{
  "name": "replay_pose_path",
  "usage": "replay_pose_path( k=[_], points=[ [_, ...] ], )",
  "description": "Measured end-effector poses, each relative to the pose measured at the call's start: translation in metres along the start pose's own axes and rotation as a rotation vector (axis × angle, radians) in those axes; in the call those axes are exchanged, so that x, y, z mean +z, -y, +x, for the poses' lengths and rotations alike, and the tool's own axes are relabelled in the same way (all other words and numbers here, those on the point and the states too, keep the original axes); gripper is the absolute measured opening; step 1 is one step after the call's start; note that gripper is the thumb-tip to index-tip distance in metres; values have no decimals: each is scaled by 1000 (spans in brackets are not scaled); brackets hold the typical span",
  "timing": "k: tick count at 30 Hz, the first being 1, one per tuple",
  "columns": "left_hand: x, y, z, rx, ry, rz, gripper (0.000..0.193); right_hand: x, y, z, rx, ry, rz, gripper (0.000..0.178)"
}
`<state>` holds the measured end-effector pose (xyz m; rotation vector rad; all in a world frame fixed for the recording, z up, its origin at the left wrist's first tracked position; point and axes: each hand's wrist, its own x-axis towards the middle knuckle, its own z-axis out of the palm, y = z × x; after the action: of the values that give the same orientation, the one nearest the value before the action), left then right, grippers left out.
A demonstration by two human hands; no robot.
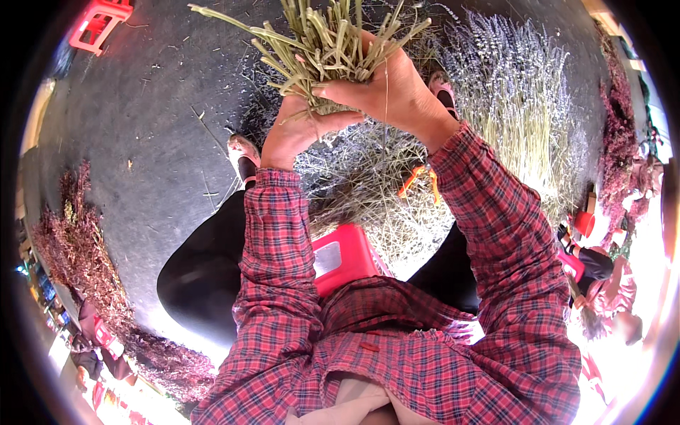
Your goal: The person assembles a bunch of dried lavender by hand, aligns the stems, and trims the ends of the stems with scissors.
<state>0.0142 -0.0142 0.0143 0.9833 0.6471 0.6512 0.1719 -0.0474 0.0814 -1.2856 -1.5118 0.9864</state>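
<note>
A thick bundle of dried stems (329, 46) stands at the top of the head view, its cut ends pointing up toward me. My left hand (301, 131) is wrapped round the lower left of it. From the right, my right hand (404, 92) grips the same bundle, thumb across the front. The thumbs come close together just below the stem ends. Whatever heads the bundle has are hidden beneath my hands. Below them, loose stems and lavender (368, 159) cover the floor. An orange-handled cutting tool (419, 180) lies among these scraps.
A large heap of lavender (524, 106) lies to the right. Between my legs is a red stool (347, 258); another red stool (100, 25) stands far left. Reddish dried plants (85, 241) line the left side, with more dark red plants (618, 134) at right. A person (613, 290) sits lower right.
</note>
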Motion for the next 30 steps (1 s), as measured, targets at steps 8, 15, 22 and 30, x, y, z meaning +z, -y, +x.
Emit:
replay_pose_path(
  k=[8, 15, 22, 30],
  points=[
    [26, 7, -1, 357, -16, 28, 38, 5, 17, -6, -88, -95, 131, 55],
    [45, -14, -12, 384, -147, -119, 29, 2, 49, -15, -158, -61, 88, 57],
    [38, -52, -36, 542, -310, 178, 22, -30, 56, -68, 31, -117, 336, 54],
    [50, -115, -86, 793, -449, -31, 24, 66, 65, -152, 443, 157, 621, 40]
  ],
)
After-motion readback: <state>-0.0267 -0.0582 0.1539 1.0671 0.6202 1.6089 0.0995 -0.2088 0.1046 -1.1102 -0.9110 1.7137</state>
